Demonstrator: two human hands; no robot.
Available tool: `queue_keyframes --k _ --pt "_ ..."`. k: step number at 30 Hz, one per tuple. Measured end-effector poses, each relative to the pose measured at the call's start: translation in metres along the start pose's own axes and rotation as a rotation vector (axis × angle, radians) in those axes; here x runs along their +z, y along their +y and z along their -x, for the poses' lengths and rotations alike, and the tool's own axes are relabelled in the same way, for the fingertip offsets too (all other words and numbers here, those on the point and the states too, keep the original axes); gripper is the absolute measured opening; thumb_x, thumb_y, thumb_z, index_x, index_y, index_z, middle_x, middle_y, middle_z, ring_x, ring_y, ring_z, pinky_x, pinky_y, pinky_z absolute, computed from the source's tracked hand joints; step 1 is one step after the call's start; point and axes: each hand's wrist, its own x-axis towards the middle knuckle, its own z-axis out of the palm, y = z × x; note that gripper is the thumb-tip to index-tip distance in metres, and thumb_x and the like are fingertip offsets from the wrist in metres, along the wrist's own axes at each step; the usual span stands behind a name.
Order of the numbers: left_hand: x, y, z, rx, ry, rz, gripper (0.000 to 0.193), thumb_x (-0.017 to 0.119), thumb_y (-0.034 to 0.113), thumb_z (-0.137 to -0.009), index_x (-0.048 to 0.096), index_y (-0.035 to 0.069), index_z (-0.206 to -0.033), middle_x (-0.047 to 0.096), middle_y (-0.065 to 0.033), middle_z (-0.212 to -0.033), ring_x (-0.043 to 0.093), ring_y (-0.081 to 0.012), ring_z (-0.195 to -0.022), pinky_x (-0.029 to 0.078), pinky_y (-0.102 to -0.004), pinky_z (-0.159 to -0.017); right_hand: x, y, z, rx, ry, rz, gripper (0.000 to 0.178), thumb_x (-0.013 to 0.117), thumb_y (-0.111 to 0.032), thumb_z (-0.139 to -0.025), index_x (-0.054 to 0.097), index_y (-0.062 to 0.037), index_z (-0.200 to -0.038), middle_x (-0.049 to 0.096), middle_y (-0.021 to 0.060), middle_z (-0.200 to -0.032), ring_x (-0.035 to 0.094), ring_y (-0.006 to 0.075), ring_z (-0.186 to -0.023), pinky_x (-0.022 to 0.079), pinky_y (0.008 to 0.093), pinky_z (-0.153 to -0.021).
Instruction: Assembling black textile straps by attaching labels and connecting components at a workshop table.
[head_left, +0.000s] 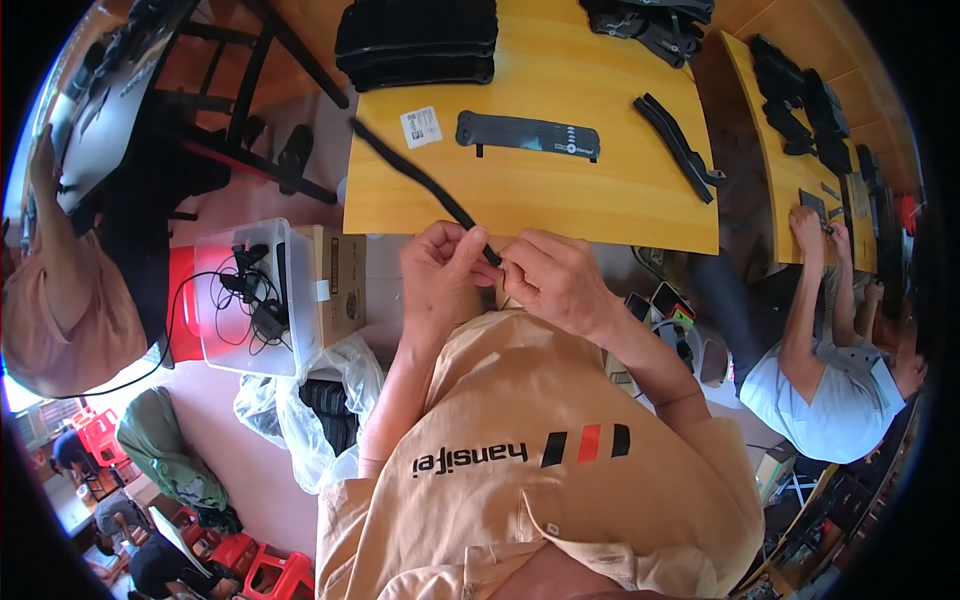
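Observation:
A long, narrow black fabric strip [415, 175] is held at its near end in front of my chest, just off the table's near edge. My left hand [443, 272] pinches it between thumb and fingers. My right hand [553, 278] is closed at the very tip, fingers bunched together. From there the strip's far part stretches up and left over the table's left edge. A flat dark grey panel [525, 136] with white printing lies on the table beyond my hands. To its right rests a folded black strip [675, 150].
The yellow wooden table [620, 215] carries a stack of black padded pieces [416, 45], more black pieces [655, 30] and a white label [421, 127]. Left below stand a clear bin [213, 335] with black cables, a cardboard box [343, 285] and a plastic bag [272, 405]. People work on both sides.

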Motion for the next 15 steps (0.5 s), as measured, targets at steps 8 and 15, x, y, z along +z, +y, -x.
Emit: queue_keyframes --k 8,15 --pt "-0.016 -0.004 0.007 -0.067 -0.254 -0.149 0.022 0.057 0.017 -0.089 0.055 -0.004 -0.084 0.063 -0.0108 -0.071 0.062 -0.0139 -0.060 0.052 -0.0227 -0.053 0.011 0.001 0.003 0.014 -0.017 -0.018 0.011 0.060 -0.003 -0.067 0.049 -0.0051 -0.064 0.048 0.0067 -0.061 0.054 0.0231 -0.055 0.044 0.0349 -0.046" --pt "-0.020 -0.010 0.013 -0.047 -0.171 -0.081 0.022 0.054 0.017 -0.091 0.055 -0.005 -0.086 0.062 -0.0110 -0.074 0.063 -0.0157 -0.063 0.054 -0.0243 -0.056 0.023 0.000 -0.004 0.049 -0.059 -0.048 0.010 0.060 -0.005 -0.069 0.050 -0.0043 -0.065 0.050 0.0076 -0.062 0.054 0.0249 -0.056 0.045 0.0351 -0.049"
